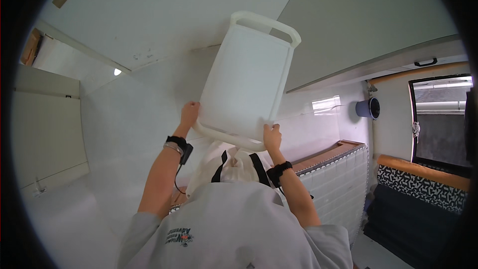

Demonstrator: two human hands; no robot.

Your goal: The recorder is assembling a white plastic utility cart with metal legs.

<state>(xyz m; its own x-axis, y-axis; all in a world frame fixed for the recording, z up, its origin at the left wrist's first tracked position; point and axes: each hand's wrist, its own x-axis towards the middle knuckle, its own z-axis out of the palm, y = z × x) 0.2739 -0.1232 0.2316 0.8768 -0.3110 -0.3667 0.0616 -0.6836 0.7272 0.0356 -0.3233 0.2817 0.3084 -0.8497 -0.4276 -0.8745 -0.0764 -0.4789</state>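
A white rectangular tray (246,77) with rounded loop handles at its two ends is held out in front of my body. My left hand (189,113) grips its left edge near the close end. At the right edge, also by the close end, my right hand (272,136) has its fingers closed on the rim. The tray's flat surface faces up toward me and carries nothing visible. Its underside is hidden.
A pale quilted mattress (338,184) in a wooden frame lies close on my right. Beyond it are a blue bin (367,108), a window (440,119) and dark cloth (411,219). A large grey cabinet (368,25) stands ahead right; a pale cabinet (47,129) is at far left.
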